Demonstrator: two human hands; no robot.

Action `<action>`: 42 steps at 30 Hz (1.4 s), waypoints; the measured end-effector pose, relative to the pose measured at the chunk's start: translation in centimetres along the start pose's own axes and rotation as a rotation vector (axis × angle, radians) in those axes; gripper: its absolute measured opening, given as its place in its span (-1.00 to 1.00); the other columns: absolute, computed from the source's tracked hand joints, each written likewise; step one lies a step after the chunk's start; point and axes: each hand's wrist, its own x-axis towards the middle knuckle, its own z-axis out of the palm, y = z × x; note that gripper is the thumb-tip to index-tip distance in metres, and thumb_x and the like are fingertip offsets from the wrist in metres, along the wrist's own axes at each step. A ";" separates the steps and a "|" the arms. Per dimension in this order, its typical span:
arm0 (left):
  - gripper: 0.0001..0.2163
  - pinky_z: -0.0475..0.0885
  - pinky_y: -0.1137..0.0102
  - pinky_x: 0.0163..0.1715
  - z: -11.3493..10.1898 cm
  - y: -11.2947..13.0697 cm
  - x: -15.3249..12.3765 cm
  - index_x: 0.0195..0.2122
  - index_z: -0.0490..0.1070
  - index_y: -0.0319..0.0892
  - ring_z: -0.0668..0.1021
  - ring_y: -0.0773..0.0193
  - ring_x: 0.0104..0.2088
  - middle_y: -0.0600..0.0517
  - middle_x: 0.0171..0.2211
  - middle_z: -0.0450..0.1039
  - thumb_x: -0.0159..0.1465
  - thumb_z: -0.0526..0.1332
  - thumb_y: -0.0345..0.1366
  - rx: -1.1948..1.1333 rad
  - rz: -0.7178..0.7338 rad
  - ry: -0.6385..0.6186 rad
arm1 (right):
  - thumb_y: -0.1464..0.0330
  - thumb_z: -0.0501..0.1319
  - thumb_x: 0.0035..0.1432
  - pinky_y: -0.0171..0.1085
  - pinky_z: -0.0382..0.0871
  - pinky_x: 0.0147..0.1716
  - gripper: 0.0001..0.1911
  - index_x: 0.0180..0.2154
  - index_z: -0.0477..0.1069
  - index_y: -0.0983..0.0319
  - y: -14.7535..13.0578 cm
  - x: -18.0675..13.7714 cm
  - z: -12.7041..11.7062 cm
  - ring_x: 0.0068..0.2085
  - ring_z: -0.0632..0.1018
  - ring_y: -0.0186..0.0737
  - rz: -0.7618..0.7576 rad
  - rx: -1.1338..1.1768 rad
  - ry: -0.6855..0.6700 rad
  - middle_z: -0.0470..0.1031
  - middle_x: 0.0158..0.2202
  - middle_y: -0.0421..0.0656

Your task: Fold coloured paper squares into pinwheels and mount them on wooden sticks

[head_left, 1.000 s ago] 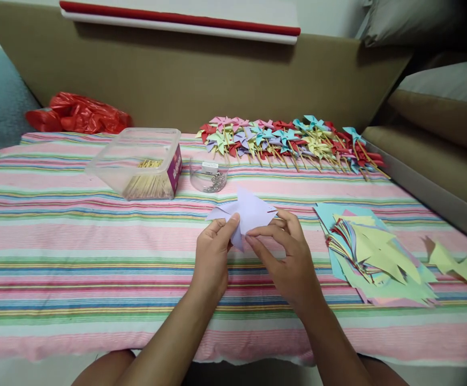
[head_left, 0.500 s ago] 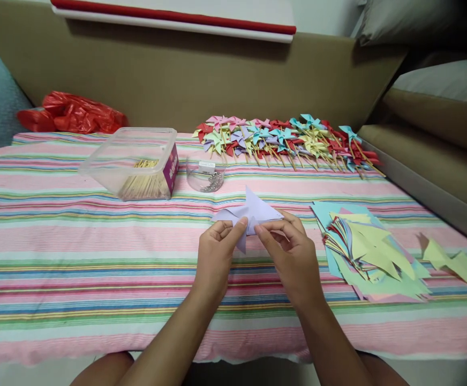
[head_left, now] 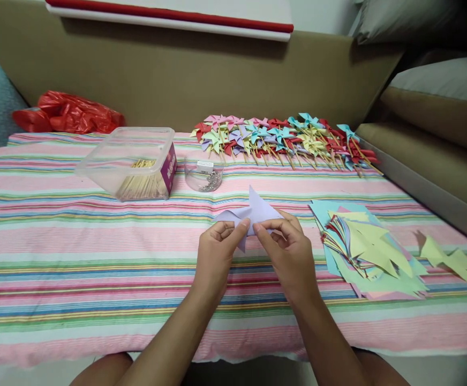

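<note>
A lilac paper piece [head_left: 253,212], cut and partly folded into points, is held just above the striped cloth [head_left: 76,252] in the middle of the head view. My left hand [head_left: 215,257] pinches its lower left part between thumb and fingers. My right hand [head_left: 290,254] pinches it from the right, thumb tip almost meeting the left thumb. Both hands are closed on the paper.
A stack of cut coloured paper squares [head_left: 368,249] lies to the right, with a loose green piece [head_left: 450,260] beyond it. Behind are a row of finished pinwheels on sticks [head_left: 285,140], a small clear cup of pins [head_left: 204,172], a clear box of sticks [head_left: 135,169] and a red bag [head_left: 67,112].
The paper has been turned and folded a little, one point now standing up. My right thumb has closed in toward the left thumb. The view has shifted slightly.
</note>
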 end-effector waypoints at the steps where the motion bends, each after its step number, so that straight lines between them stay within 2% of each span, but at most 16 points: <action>1: -0.78 0.32 0.46 -0.38 0.0 0.0 0.0 -0.48 0.53 -0.22 0.44 0.38 -0.44 0.10 -0.50 0.49 0.12 0.46 -0.19 0.005 0.004 -0.002 | 0.19 0.38 0.08 -0.03 0.50 -0.04 -0.81 -0.35 0.58 0.17 0.0 0.0 0.0 -0.04 0.56 -0.03 -0.004 -0.001 -0.003 0.38 0.07 -0.04; 5: -0.77 0.32 0.45 -0.38 0.0 0.1 -0.1 -0.48 0.53 -0.22 0.43 0.37 -0.43 0.09 -0.50 0.48 0.12 0.46 -0.18 0.027 0.009 -0.006 | 0.20 0.38 0.08 -0.03 0.48 -0.01 -0.82 -0.34 0.59 0.17 0.2 0.1 -0.2 0.07 0.52 0.04 -0.032 -0.024 0.002 0.37 0.09 -0.03; 14: -0.72 0.28 0.45 -0.39 0.0 0.0 -0.1 -0.53 0.50 -0.24 0.39 0.37 -0.44 0.09 -0.53 0.41 0.12 0.46 -0.15 0.123 0.024 -0.012 | 0.20 0.38 0.05 -0.08 0.49 -0.06 -0.82 -0.38 0.58 0.18 0.2 0.3 0.0 0.13 0.48 0.07 -0.045 -0.066 0.039 0.40 0.06 -0.02; 19: -0.76 0.31 0.43 -0.36 -0.1 0.1 -0.1 -0.43 0.54 -0.26 0.43 0.34 -0.41 0.05 -0.47 0.48 0.12 0.46 -0.17 0.099 0.021 0.001 | 0.22 0.38 0.06 -0.04 0.46 0.00 -0.85 -0.37 0.59 0.16 0.3 0.4 -0.1 0.17 0.45 0.08 -0.072 -0.093 0.017 0.38 0.09 -0.03; 26: -0.75 0.28 0.46 -0.38 -0.2 0.0 0.0 -0.45 0.52 -0.26 0.39 0.39 -0.44 0.08 -0.49 0.44 0.14 0.45 -0.17 0.066 0.003 -0.017 | 0.22 0.38 0.10 0.05 0.37 0.11 -0.86 -0.38 0.59 0.14 0.3 0.5 -0.5 0.17 0.45 0.08 -0.109 -0.151 -0.020 0.39 0.09 -0.04; 29: -0.75 0.30 0.47 -0.37 -0.4 0.1 0.0 -0.47 0.50 -0.26 0.40 0.39 -0.43 0.08 -0.49 0.44 0.13 0.45 -0.18 0.037 -0.030 -0.016 | 0.24 0.37 0.13 0.05 0.33 0.15 -0.88 -0.36 0.58 0.15 0.2 0.6 -0.8 0.20 0.43 0.05 -0.198 -0.207 -0.054 0.38 0.09 -0.02; 35: -0.70 0.29 0.48 -0.44 -0.7 0.6 0.1 -0.56 0.41 -0.23 0.36 0.41 -0.51 0.14 -0.57 0.33 0.10 0.46 -0.16 -0.072 -0.154 -0.015 | 0.33 0.41 0.11 -0.02 0.33 0.15 -0.84 -0.24 0.53 0.15 -0.2 0.8 -1.6 0.20 0.42 0.00 -0.519 -0.439 -0.198 0.30 0.20 -0.02; 42: -0.71 0.29 0.47 -0.46 -0.4 0.5 0.1 -0.54 0.43 -0.23 0.38 0.40 -0.51 0.11 -0.55 0.36 0.09 0.46 -0.16 -0.073 -0.172 -0.034 | 0.36 0.37 0.18 -0.02 0.38 0.12 -0.92 -0.32 0.48 0.15 -0.1 0.8 -1.4 0.18 0.44 -0.05 -0.583 -0.419 -0.152 0.35 0.15 -0.02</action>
